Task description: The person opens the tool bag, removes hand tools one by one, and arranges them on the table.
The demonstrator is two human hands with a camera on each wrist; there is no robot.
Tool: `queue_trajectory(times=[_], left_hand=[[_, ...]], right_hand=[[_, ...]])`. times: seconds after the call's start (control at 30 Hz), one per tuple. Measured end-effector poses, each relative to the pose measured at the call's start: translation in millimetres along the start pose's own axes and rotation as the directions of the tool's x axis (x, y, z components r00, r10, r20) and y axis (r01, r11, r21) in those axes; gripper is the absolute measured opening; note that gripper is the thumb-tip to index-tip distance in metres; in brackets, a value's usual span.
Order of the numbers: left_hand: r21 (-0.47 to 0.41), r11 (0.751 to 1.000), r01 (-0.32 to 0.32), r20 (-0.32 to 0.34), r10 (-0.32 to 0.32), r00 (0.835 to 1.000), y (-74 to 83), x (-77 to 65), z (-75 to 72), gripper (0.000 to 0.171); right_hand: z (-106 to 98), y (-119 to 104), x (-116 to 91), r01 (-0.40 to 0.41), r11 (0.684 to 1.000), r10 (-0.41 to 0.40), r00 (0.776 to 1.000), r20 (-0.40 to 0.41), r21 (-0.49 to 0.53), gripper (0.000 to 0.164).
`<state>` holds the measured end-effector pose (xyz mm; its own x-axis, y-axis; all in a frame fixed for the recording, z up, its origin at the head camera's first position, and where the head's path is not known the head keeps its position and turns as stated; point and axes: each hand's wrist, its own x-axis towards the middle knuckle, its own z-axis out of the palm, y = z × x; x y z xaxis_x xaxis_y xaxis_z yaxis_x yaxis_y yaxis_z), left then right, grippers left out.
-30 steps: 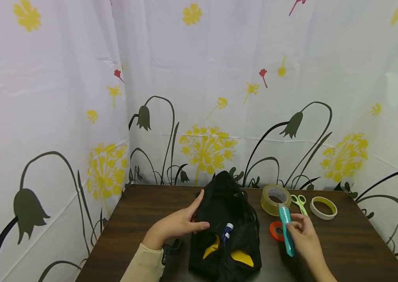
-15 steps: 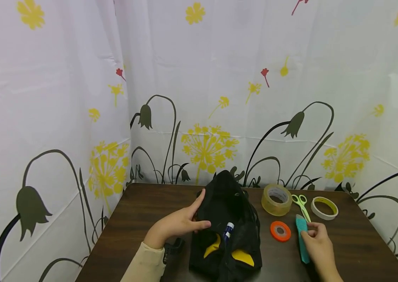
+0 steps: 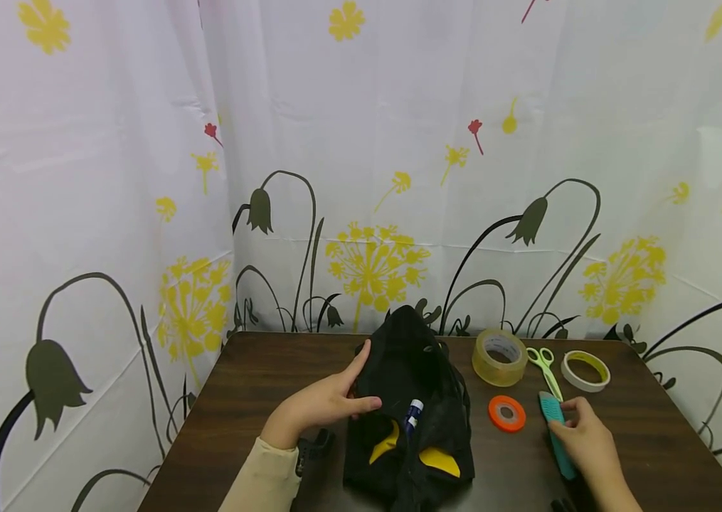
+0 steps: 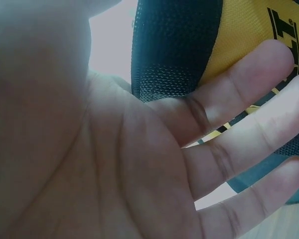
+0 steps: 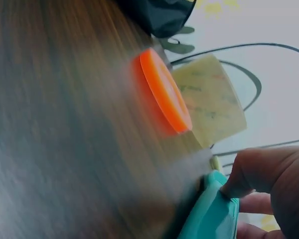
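Note:
A black bag [image 3: 393, 377] stands in the middle of the table, its mouth gaping towards me. My left hand [image 3: 319, 405] holds its left side, thumb over the opening edge; in the left wrist view several fingers lie against the yellow outer face [image 4: 244, 35] with black lettering. A dark-blue tube with a white cap [image 3: 412, 418] sticks up from the bag's front, between two yellow patches. My right hand [image 3: 587, 441] pinches a teal box cutter [image 3: 558, 437] low at the table, to the right of the orange tape roll [image 3: 506, 414]. Part of the cutter is cropped in the right wrist view.
Behind the cutter lie green-handled scissors [image 3: 543, 363], with a clear packing tape roll [image 3: 499, 359] to their left and a white tape roll [image 3: 586, 371] to their right. A small black thing [image 3: 562, 505] shows at the front edge. A flower-printed curtain hangs behind the table [image 3: 258, 370].
My right hand has moved right and slightly down with the teal box cutter, away from the orange tape roll, which is now fully visible. The left hand and bag stay put.

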<state>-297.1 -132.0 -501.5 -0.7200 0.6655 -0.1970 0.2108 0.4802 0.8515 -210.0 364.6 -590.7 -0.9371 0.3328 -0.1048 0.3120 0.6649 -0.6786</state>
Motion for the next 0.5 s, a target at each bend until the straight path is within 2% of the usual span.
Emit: queue_trajectory(times=[0.23, 0.5], left_hand=[[0.013, 1.000, -0.001, -0.005, 0.001, 1.000, 1.6, -1.2, -0.9, 0.111], [0.023, 1.000, -0.005, -0.007, 0.005, 1.000, 0.6, 0.3, -0.8, 0.110]], right_hand=[[-5.0, 4.2, 3.7, 0.043, 0.997, -0.043, 0.999, -0.009, -0.069, 0.049], [-5.6, 6.7, 6.7, 0.062, 0.995, -0.063, 0.998, -0.008, -0.074, 0.054]])
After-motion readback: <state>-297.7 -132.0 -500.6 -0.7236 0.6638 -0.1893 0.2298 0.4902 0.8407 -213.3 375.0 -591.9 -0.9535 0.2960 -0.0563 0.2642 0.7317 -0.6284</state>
